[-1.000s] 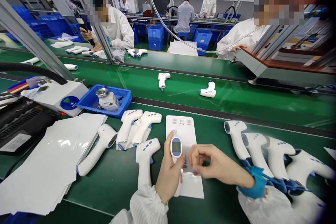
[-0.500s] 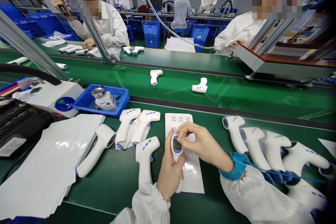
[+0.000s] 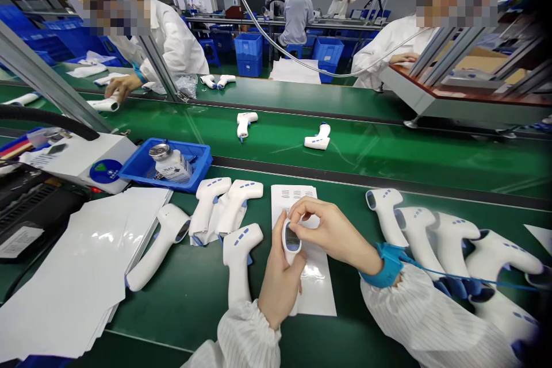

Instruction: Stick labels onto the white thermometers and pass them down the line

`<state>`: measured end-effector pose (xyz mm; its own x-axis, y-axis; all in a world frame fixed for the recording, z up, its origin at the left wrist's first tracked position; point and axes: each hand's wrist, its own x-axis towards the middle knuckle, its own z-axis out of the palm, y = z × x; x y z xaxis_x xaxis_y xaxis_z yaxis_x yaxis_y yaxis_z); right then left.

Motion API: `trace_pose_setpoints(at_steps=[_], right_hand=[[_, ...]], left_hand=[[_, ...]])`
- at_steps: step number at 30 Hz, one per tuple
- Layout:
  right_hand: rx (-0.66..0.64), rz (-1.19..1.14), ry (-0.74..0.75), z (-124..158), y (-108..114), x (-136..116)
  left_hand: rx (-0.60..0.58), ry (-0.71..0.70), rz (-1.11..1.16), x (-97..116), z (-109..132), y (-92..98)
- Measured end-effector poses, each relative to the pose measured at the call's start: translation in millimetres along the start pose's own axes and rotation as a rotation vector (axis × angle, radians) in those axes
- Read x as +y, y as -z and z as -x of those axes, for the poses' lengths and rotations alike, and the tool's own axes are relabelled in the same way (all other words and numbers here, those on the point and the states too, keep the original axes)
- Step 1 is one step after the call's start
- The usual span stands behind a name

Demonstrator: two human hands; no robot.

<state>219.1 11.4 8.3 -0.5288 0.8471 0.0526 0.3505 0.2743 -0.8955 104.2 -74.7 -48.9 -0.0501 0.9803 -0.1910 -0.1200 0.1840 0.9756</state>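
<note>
My left hand is wrapped round a white infrared thermometer, its dark, blue-edged screen facing me. At the top of that screen, my right hand has thumb and forefinger pinched together; whatever is between the fingertips is hidden. Under both hands lies a white label sheet with small printed marks near its top. Just left of my left hand rests another thermometer, with a pair behind it and one more farther left. A blue strap with a cord circles my right wrist.
Several thermometers lie in a row at right. A paper stack and a blue tray holding a bottle are at left. Beyond runs a green conveyor belt carrying thermometers. Metal posts rise at both sides; co-workers sit across.
Two thermometers on the belt have shifted left. The co-worker at far left has leaned forward and put a hand on a thermometer at the belt. My hands have hardly moved.
</note>
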Motion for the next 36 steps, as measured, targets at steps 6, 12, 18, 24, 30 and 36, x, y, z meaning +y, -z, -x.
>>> trace_pose_setpoints(at_steps=[6,12,18,24,30,36], right_hand=[[-0.015,0.012,0.013,0.5,1.5,-2.2],[-0.012,0.013,0.023,0.6,1.5,-0.8],[-0.013,0.013,0.034,-0.6,1.9,-0.6],[-0.01,0.035,0.045,-0.8,1.5,-0.8],[0.023,0.083,0.068,1.5,-3.1,2.9],[0.001,0.068,0.055,1.7,-2.3,2.8]], left_hand=[[0.013,0.009,-0.015,0.1,0.3,1.1],[0.036,0.023,0.027,1.8,4.7,3.7],[0.048,0.08,0.028,2.0,4.0,3.0],[0.061,0.078,0.044,4.1,4.9,1.7],[0.057,0.095,0.052,9.3,3.0,1.9],[0.103,0.246,0.096,31.6,-4.8,-1.4]])
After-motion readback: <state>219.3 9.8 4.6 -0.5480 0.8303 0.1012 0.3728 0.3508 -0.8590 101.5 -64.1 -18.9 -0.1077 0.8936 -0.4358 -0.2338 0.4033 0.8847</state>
